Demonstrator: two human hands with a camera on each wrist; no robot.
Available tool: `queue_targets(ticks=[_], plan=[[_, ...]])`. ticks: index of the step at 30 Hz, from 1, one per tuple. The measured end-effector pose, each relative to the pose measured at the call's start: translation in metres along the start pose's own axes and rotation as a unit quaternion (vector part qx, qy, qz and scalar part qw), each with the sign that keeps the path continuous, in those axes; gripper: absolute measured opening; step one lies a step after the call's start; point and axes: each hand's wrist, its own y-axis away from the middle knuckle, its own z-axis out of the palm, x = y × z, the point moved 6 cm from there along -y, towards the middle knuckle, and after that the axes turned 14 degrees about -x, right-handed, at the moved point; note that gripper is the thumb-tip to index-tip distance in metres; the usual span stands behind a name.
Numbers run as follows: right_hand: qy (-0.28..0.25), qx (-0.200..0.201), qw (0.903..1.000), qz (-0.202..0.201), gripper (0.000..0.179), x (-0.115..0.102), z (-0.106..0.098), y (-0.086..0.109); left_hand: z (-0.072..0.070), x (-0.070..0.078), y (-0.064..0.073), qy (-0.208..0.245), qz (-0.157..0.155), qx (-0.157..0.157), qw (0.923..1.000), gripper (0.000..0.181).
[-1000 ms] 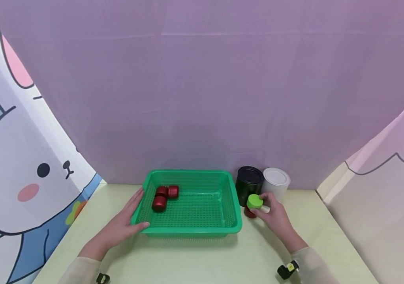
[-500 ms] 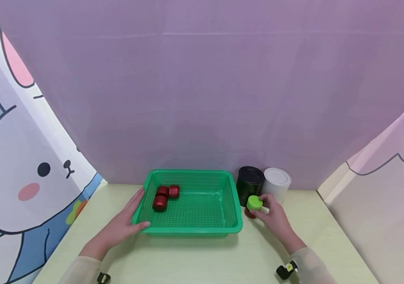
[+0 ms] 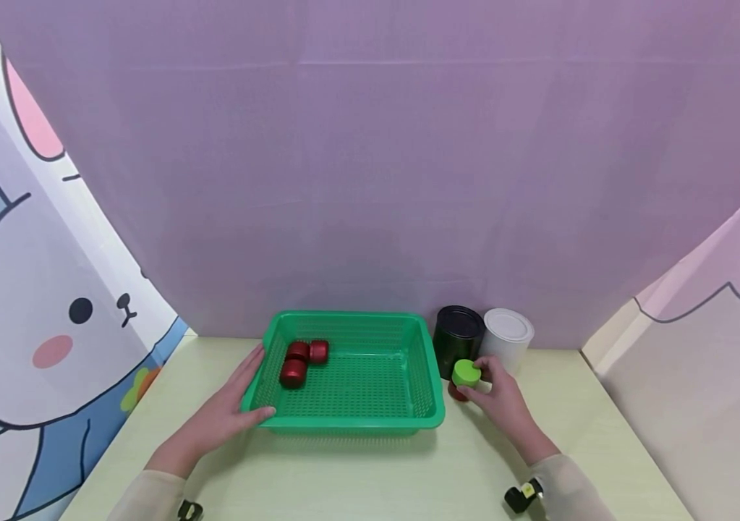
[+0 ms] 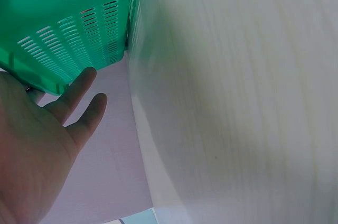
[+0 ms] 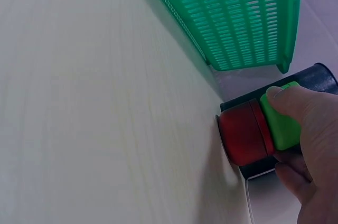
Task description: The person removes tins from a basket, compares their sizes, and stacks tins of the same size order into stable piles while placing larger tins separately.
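Observation:
My right hand [image 3: 505,398] pinches a small green cylinder [image 3: 466,372] between thumb and fingers. Directly beneath the cylinder stands a small red tin [image 5: 244,134] with a lid seam, its base on the table. The right wrist view shows the green cylinder [image 5: 282,121] right at the red tin's top, both in front of a large black can [image 3: 458,334]. My left hand [image 3: 216,420] rests against the left side of a green plastic basket [image 3: 350,422], fingers straight along the outside and thumb at the front rim. Several red tins [image 3: 293,373] lie grouped in the basket's left part.
A white can [image 3: 508,336] stands beside the black one, behind my right hand. A purple cloth [image 3: 370,181] rises behind the table [image 3: 343,477]. Printed rabbit fabric [image 3: 50,311] borders the left side, and pale fabric [image 3: 689,362] the right.
The green cylinder has come down slightly over the red tin with my right hand, then held still. My left hand and the basket have stayed in place.

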Motion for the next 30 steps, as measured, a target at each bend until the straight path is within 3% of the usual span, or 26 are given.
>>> queue_targets(ticks=[16,25,30], plan=[[0.01,0.01,0.9995,-0.027,0.056,-0.004,0.001,0.002,0.0,0.0,0.0,0.0,0.001,0.002,1.0,0.106],[0.049,0.089,0.9866,-0.128,0.054,-0.03,-0.011,0.005,0.0,-0.003,0.0,0.003,-0.001,0.001,1.0,0.108],[0.049,0.1,0.978,-0.177,0.051,-0.049,-0.014,0.003,0.0,-0.003,-0.001,0.001,0.003,0.002,1.0,0.108]])
